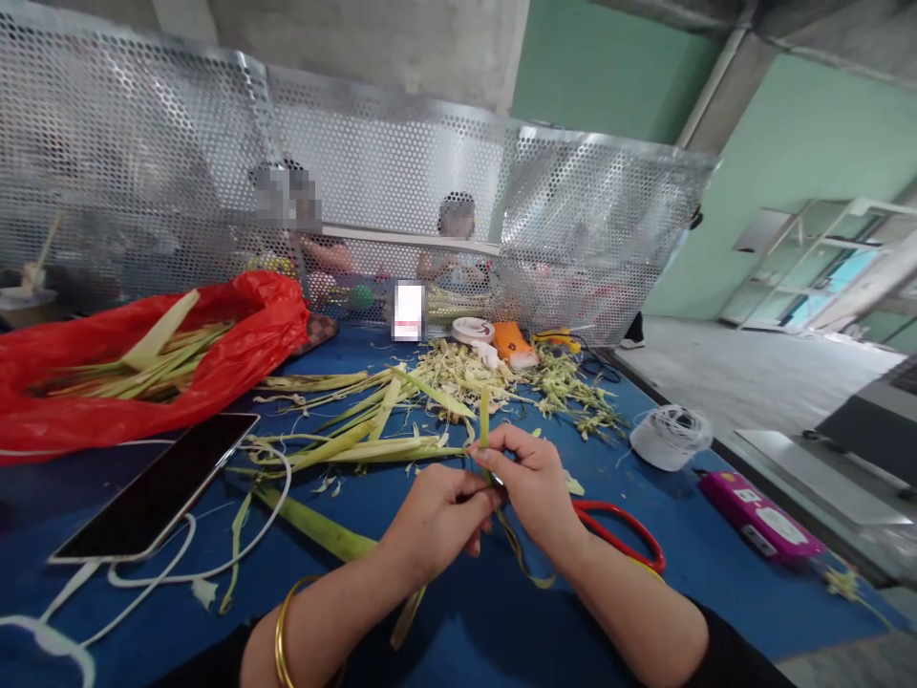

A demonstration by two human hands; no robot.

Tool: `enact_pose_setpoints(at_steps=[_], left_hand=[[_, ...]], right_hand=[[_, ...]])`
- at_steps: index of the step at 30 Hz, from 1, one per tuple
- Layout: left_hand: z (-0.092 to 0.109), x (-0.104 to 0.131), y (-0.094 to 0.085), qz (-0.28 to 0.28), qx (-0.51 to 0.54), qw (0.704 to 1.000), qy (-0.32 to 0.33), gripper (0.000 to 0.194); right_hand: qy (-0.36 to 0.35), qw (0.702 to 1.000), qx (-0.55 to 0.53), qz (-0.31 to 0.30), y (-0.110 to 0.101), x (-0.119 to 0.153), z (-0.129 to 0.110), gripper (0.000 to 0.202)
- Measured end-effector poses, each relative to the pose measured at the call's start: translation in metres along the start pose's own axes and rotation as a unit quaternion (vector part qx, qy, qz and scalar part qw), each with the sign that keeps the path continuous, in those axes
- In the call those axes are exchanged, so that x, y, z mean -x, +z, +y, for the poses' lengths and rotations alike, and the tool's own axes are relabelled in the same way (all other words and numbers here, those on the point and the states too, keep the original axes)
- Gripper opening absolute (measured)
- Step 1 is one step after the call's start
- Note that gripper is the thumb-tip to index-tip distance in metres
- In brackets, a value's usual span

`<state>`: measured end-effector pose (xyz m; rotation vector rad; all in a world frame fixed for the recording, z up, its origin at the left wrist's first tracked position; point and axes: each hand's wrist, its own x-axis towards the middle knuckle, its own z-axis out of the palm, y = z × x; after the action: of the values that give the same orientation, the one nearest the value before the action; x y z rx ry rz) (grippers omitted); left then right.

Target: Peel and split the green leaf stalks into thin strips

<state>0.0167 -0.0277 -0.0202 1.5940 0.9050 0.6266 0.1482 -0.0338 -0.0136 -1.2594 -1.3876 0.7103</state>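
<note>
My left hand (448, 516) and my right hand (530, 478) meet over the middle of the blue table, fingers pinched together. Between them is a narrow green leaf strip (485, 416), its upper end standing up past my right fingertips. A thin curled strip (526, 554) hangs below my right hand. Something small and shiny shows at the fingertips, too small to name. Red-handled scissors (630, 530) lie partly hidden behind my right wrist. Long pale-green leaves (358, 444) spread on the table left of my hands, and a broad leaf (315, 526) lies near my left forearm.
A red plastic bag (265, 325) of leaves and a tablet (158, 492) with white cable are at left. Scraps (451, 373), an orange packet (512, 342) and tape roll (473, 331) lie behind; white string (670, 438) and a purple pack (759, 516) at right. People sit behind the perforated screen (401, 153).
</note>
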Motion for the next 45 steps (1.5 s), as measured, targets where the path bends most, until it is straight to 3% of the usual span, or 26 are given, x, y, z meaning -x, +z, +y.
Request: enact_pose_setpoints(at_steps=[3, 6, 8, 14, 17, 20, 26, 28, 30, 36, 45], left_hand=[[0.0, -0.001, 0.003, 0.02, 0.016, 1.0, -0.008, 0.03], [0.001, -0.005, 0.002, 0.085, 0.131, 0.986, -0.062, 0.024], [0.003, -0.007, -0.002, 0.121, 0.205, 0.968, -0.084, 0.024], [0.009, -0.008, -0.016, 0.151, 0.301, 0.938, -0.085, 0.038], [0.007, -0.008, -0.017, 0.152, 0.286, 0.943, -0.082, 0.035], [0.003, -0.011, -0.015, 0.16, 0.268, 0.948, -0.059, 0.029], [0.0, -0.016, -0.017, 0.199, 0.283, 0.936, -0.072, 0.026], [0.003, -0.015, -0.021, 0.191, 0.3, 0.932, -0.065, 0.027], [0.005, -0.013, -0.024, 0.169, 0.346, 0.922, -0.042, 0.025], [0.006, -0.012, -0.023, 0.142, 0.407, 0.902, -0.032, 0.026], [0.005, -0.012, -0.014, 0.199, 0.412, 0.888, -0.045, 0.025]], right_hand=[[-0.072, 0.996, 0.054, -0.006, -0.005, -0.004, 0.001, 0.013], [-0.195, 0.965, 0.163, 0.068, -0.017, -0.008, -0.002, 0.015], [-0.217, 0.945, 0.226, 0.093, -0.024, -0.01, -0.006, 0.019], [-0.162, 0.917, 0.345, -0.113, -0.025, -0.012, -0.006, 0.041], [-0.175, 0.904, 0.348, -0.176, -0.021, -0.011, -0.003, 0.037], [-0.221, 0.894, 0.346, -0.18, -0.019, -0.009, -0.003, 0.032], [-0.31, 0.85, 0.419, -0.081, -0.013, -0.003, -0.001, 0.023], [-0.328, 0.84, 0.431, -0.019, -0.011, -0.002, -0.001, 0.015], [-0.365, 0.822, 0.437, 0.012, -0.01, -0.001, -0.002, 0.023], [-0.444, 0.751, 0.474, -0.117, -0.009, 0.002, 0.001, 0.023], [-0.501, 0.756, 0.392, -0.151, -0.007, 0.009, -0.004, 0.028]])
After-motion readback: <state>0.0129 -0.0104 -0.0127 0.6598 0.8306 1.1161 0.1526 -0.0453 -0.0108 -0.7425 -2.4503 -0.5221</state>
